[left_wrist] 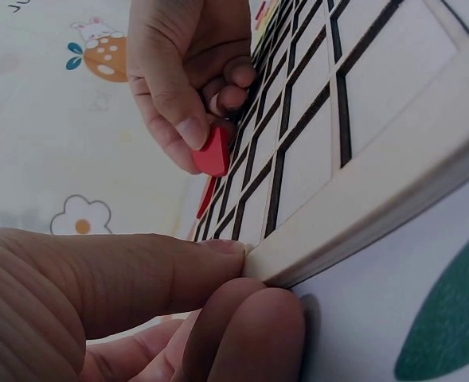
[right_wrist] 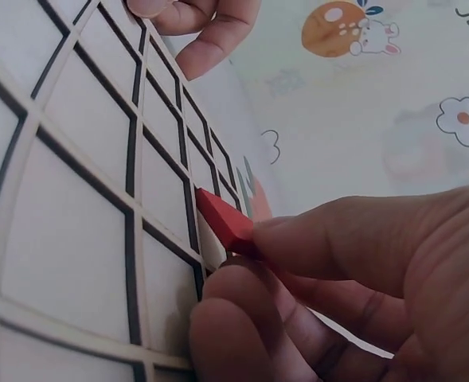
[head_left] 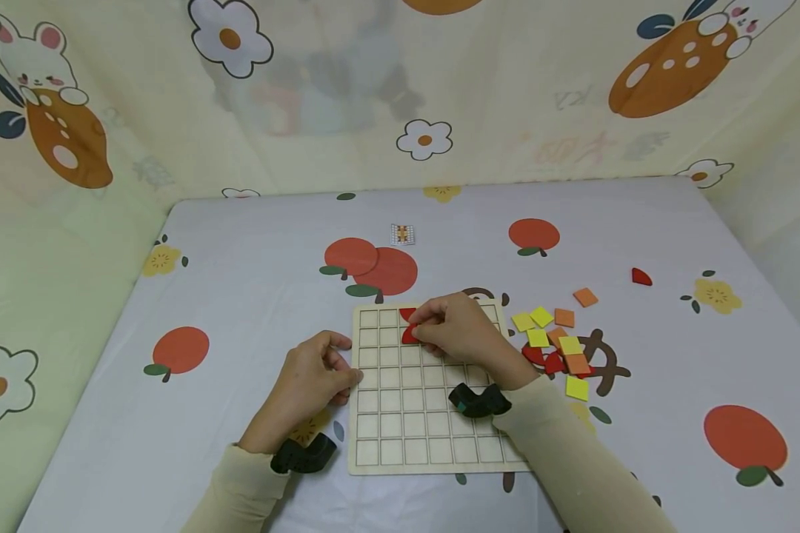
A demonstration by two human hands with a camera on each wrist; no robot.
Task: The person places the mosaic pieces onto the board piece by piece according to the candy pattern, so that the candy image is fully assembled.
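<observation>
A square wooden grid board point(head_left: 380, 426) lies on the table, its raised slats marking off rows of square cells. My right hand point(head_left: 465, 332) is over its upper part and pinches a red quarter-round tile point(head_left: 410, 336) between thumb and fingers. In the right wrist view that red tile point(right_wrist: 228, 223) is tilted, close over the slats. Another red tile point(head_left: 407, 314) sits in the top row, just beyond the pinched one. My left hand point(head_left: 312, 374) grips the board's left edge; in the left wrist view the thumb point(left_wrist: 194, 259) rests at the rim, with curled fingers beside it.
Right of the board lies a loose cluster of yellow tiles point(head_left: 577, 389), orange tiles point(head_left: 578, 363) and red tiles point(head_left: 554, 362), some overlapping. A lone red tile point(head_left: 641, 277) lies farther right. Behind the board is a small printed grid card point(head_left: 403, 235). A patterned cloth covers the table.
</observation>
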